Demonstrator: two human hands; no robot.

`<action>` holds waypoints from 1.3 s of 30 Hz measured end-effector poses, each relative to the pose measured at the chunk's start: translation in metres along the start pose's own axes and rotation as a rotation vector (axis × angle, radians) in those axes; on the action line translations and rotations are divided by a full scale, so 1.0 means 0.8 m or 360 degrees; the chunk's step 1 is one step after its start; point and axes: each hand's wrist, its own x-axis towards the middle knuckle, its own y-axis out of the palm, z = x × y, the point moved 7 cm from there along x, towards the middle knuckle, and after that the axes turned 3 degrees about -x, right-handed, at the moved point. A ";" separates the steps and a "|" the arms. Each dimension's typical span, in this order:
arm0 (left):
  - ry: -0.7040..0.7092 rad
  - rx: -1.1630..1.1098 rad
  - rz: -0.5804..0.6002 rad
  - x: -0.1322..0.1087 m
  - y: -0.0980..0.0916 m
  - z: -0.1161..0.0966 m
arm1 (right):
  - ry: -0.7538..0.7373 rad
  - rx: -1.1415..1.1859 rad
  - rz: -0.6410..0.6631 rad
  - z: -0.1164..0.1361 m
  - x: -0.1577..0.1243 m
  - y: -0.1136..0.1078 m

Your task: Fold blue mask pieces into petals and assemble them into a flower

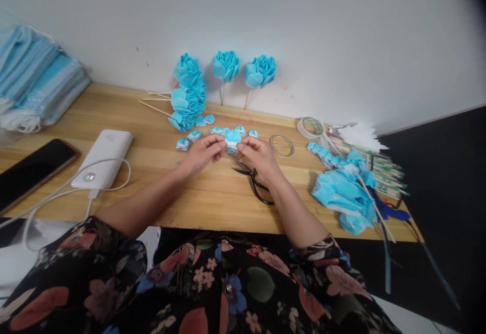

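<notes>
Between my two hands, above the middle of the wooden table, is a small blue and white folded piece (233, 138). My left hand (205, 153) pinches its left side, and my right hand (258, 157) pinches its right side. Several similar folded pieces (183, 144) lie around and behind my hands. Black-handled scissors (260, 188) rest just below my right hand, partly covered by it. Farther back, finished blue flowers (189, 98) on sticks lie in a stack, and two more flowers (226, 67) lean upright against the wall.
On the left are a phone (38, 172), a white power bank (104, 157) with a cable, and a pile of blue masks (38, 76). To the right are a wire ring (282, 146), a tape roll (309, 128), blue crumpled material (343, 197) and a blue-handled tool (397, 213).
</notes>
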 end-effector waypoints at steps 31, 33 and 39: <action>0.0693 0.1068 -0.0369 -0.026 -0.001 -0.038 | -0.0160 -0.0200 -0.0168 0.003 -0.008 0.014; 0.0678 0.1051 -0.0371 -0.025 -0.002 -0.038 | -0.0188 -0.0244 -0.0180 0.005 -0.009 0.013; 0.0606 0.1001 -0.0396 -0.023 -0.004 -0.037 | -0.0291 -0.0380 -0.0199 0.012 -0.012 0.015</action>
